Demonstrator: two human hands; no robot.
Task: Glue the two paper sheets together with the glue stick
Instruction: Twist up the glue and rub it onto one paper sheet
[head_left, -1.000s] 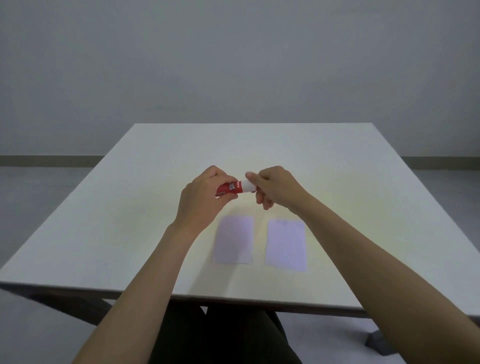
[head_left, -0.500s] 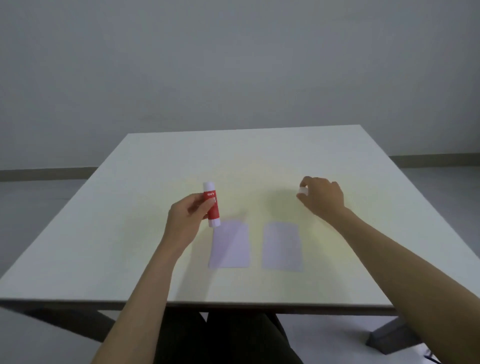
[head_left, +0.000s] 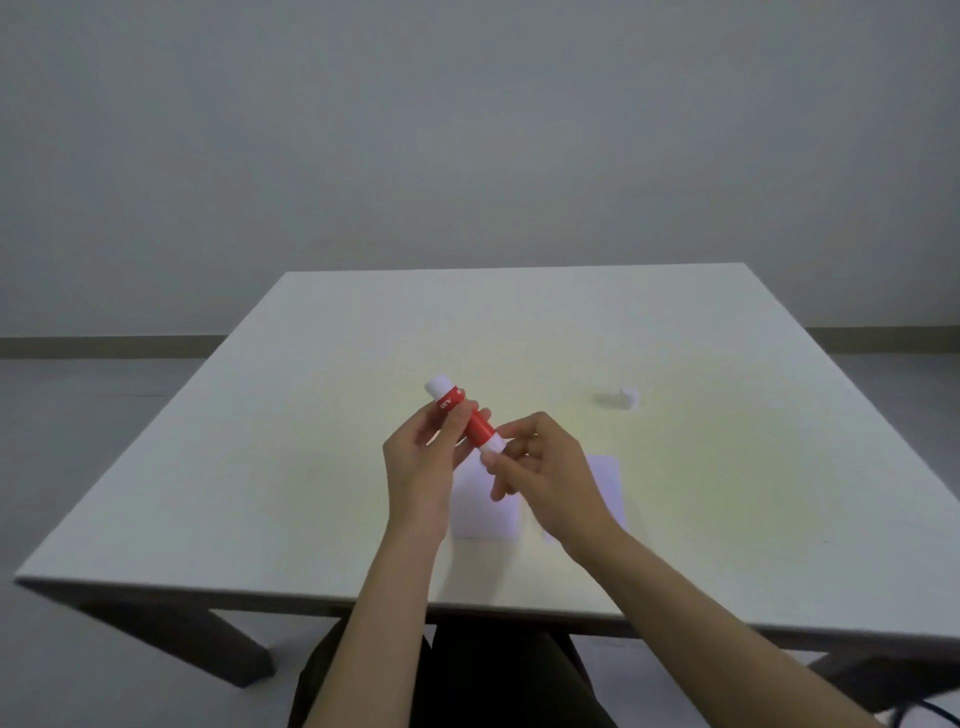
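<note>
My left hand holds a red glue stick by its middle, tilted, with the white tip up and to the left. My right hand pinches the white lower end of the same stick. Both hands hover above two pale lilac paper sheets lying side by side on the white table. The left sheet shows between my wrists. My right hand and forearm cover most of the right sheet. The small white cap lies alone on the table, far right of the hands.
The table's near edge runs just below my forearms, with my dark-clothed lap under it. Behind the table are a grey wall and floor.
My right hand left the cap on the table at the right and came back to the glue stick's lower end. My left hand tilted the stick and lifted it slightly.
</note>
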